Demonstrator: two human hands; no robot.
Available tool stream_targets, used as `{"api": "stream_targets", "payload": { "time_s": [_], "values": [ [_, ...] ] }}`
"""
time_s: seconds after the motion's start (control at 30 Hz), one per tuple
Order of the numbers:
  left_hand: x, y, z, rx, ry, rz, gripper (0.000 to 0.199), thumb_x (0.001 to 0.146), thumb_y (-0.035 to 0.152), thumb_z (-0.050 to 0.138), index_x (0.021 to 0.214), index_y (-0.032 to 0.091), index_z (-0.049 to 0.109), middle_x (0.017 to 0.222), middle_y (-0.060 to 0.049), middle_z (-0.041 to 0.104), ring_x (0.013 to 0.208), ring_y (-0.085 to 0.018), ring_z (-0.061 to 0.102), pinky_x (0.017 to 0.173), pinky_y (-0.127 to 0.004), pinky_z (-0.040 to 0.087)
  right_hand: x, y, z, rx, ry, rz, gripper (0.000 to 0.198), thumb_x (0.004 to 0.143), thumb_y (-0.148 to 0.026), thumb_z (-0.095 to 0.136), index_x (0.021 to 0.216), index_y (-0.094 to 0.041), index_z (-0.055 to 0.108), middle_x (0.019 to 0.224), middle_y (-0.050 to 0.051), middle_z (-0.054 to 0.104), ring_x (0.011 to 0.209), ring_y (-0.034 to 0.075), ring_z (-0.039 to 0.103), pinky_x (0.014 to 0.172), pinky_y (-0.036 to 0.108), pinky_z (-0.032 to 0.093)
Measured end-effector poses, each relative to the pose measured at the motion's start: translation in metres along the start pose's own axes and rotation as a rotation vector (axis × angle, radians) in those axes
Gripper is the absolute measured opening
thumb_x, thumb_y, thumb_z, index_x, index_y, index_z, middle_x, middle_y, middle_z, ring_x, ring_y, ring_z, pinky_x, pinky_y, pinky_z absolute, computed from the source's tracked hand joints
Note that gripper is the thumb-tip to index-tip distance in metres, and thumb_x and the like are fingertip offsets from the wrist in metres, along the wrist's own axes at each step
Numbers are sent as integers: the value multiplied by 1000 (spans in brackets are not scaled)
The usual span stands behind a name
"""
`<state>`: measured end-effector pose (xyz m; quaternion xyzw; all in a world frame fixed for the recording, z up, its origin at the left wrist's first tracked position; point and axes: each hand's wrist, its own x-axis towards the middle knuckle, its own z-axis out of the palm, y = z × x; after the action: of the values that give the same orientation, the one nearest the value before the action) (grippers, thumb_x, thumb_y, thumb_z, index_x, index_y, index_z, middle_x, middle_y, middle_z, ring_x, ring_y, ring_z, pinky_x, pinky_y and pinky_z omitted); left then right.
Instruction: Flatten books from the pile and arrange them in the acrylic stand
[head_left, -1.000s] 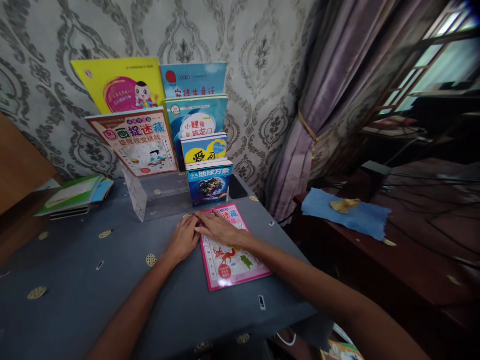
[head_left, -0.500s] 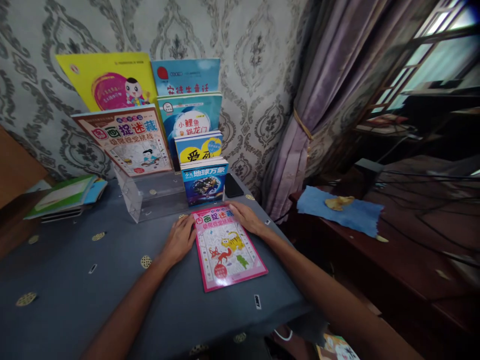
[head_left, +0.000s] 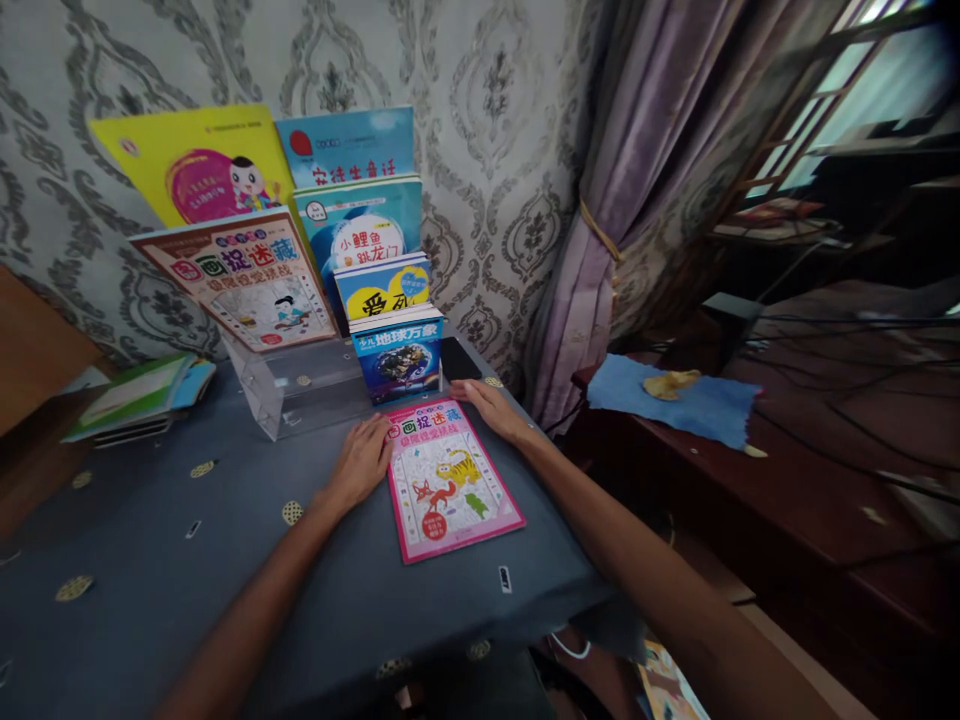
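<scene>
A pink-bordered picture book [head_left: 456, 490] lies flat on the table, its cover showing a fox and a yellow striped cat. My left hand [head_left: 363, 458] rests at its upper left edge, fingers laid out and their tips touching the cover's edge. Beside the upper right corner is my right hand [head_left: 491, 408], fingers stretched forward, just off the cover. Right behind the book, a clear acrylic stand [head_left: 262, 395] holds upright books: a brown-bordered picture book [head_left: 259, 285], a yellow book [head_left: 191, 165], and a blue book with a globe [head_left: 400, 362] in front of several others.
A dark phone [head_left: 459, 360] lies right of the stand. A stack of thin books [head_left: 139, 400] sits at the left on the patterned grey tablecloth [head_left: 247, 580]. To the right, a blue cloth [head_left: 675, 410] lies on a dark red surface with cables. A tied curtain [head_left: 592, 250] hangs behind.
My right hand has slid off the pink book's top right edge and now lies beside it. My left hand stays at the left edge. The view has shifted slightly.
</scene>
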<state>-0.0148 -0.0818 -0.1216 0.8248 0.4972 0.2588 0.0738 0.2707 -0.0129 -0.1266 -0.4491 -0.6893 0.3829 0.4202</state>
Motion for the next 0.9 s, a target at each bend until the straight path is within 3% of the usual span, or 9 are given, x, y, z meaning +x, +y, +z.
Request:
{"api": "stream_targets", "payload": {
  "time_s": [0.5,0.67,0.9],
  "values": [
    [65,55,42,-14,-179,257,41,98,21,41,135,14,59,144,-14,58,142,-26,45,119,-50,34,6,9,1,95,2,-9,48,103,-46,35,132,-17,61,127,12,71,116,24,68,106,43,50],
    [63,62,42,69,-265,296,43,100,20,38,139,17,56,151,-11,52,145,-24,42,122,-49,29,9,12,1,51,25,-10,48,102,-52,38,129,-22,63,124,8,73,115,23,68,105,42,51],
    [46,78,33,79,-383,417,45,100,19,37,142,22,54,153,-8,49,148,-22,37,123,-51,23,7,12,-1,67,11,-40,56,98,-64,40,124,-21,65,121,10,73,114,25,69,104,42,52]
  ]
}}
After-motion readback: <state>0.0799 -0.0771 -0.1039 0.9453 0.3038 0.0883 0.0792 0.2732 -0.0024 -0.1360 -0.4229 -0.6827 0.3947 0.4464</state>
